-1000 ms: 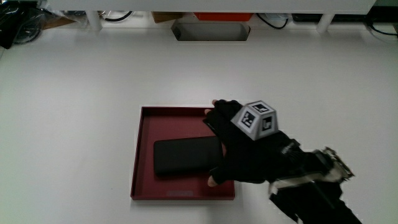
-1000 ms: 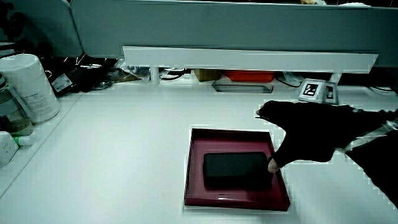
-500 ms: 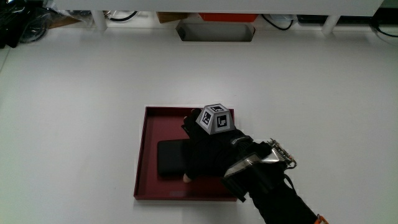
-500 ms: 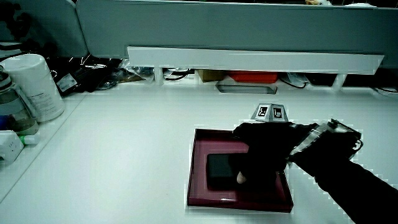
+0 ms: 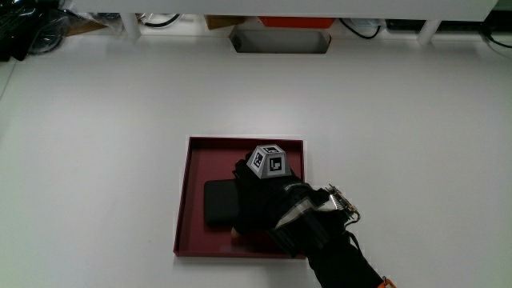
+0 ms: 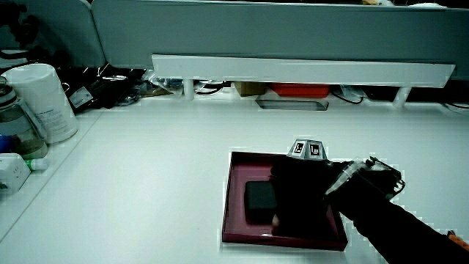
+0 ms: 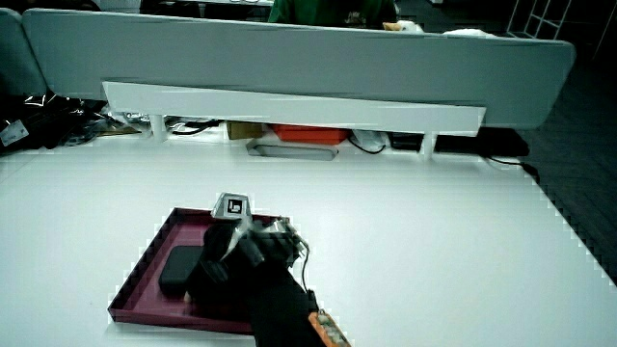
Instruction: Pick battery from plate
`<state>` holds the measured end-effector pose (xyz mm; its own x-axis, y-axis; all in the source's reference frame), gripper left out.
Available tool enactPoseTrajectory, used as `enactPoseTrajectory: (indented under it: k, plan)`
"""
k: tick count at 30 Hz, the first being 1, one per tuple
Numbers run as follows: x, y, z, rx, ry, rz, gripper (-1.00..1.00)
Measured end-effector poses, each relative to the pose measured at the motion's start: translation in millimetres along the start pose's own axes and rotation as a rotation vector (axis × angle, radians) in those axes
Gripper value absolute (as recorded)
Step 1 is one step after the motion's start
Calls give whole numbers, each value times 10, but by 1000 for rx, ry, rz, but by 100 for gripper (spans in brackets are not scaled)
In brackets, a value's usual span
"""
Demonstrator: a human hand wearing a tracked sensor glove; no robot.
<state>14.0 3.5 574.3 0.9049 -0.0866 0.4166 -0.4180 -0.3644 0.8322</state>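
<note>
A flat black battery (image 5: 218, 204) lies in the dark red square plate (image 5: 186, 172), near the plate's edge closest to the person. The gloved hand (image 5: 258, 200) rests on the battery and covers most of it, with the fingers wrapped across its width. The patterned cube (image 5: 269, 160) sits on the back of the hand. In both side views the hand (image 6: 300, 196) (image 7: 227, 258) presses low into the plate (image 6: 233, 202) (image 7: 145, 280), and only one end of the battery (image 6: 258, 202) (image 7: 176, 270) shows. The battery is still down in the plate.
A grey metal slot (image 5: 280, 40) is set in the table near the low partition. A white cylinder container (image 6: 40, 99) and a glass jar (image 6: 15, 132) stand at the table's edge, with cables (image 6: 102, 84) close to them. White tabletop (image 5: 120, 112) surrounds the plate.
The hand has slid from the plate's edge onto the battery and lowered, and its fingers have closed across it. The battery has not moved.
</note>
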Motion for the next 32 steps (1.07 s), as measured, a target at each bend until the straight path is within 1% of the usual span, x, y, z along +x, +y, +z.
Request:
enactPoseTrajectory:
  k: [1,2,3,4,5,6,7,8,10,12,13,14,15,16,17,18,19,20,21,22,23,24,25,26,27,28,29,31,32]
  plan:
    - [-23,-13,4,-10,-2,17,0]
    - [-21,0,-6,-7,-5,14,0]
    - [-50,-32,5,-1,-2,29,4]
    - [-42,-3,-15,4,-29,2,9]
    - [-57,-14,-11,-5,-5,25,13]
    - [-74,-28,-5,32,-24,17,17]
    - [-96,-45,-3,35,-30,34,22]
    - [-102,-54,-6,41,-26,32,26]
    - [-118,-62,-9,76,-39,33,35]
    - [-160,-103,-6,89,-49,65,43]
    - [-168,-105,-10,94,-57,58,48]
    - [-186,-134,2,131,-63,65,52]
    - [-192,-134,-3,142,-65,77,57]
    - [-187,-117,-19,138,-67,87,61]
    - [-190,-123,-18,147,-80,76,65]
    - [-194,-128,-15,160,-88,78,70]
    - [-212,-161,-5,159,-79,102,74]
    - [-212,-159,-12,172,-97,97,78]
    - [-208,-151,-19,159,-89,117,83]
    - [-225,-184,-4,172,-93,124,87]
    - [-227,-181,-10,180,-110,108,91]
    - [-240,-193,-3,181,-104,133,96]
    - [-240,-207,14,209,-120,110,100]
    - [-260,-249,41,185,-94,147,100]
    - [-266,-275,66,197,-95,154,100]
    - [-293,-342,119,214,-110,153,100]
    - [-302,-383,162,218,-99,166,100]
    - [-324,-512,275,248,-101,179,100]
    - [-300,-535,311,241,-96,184,100]
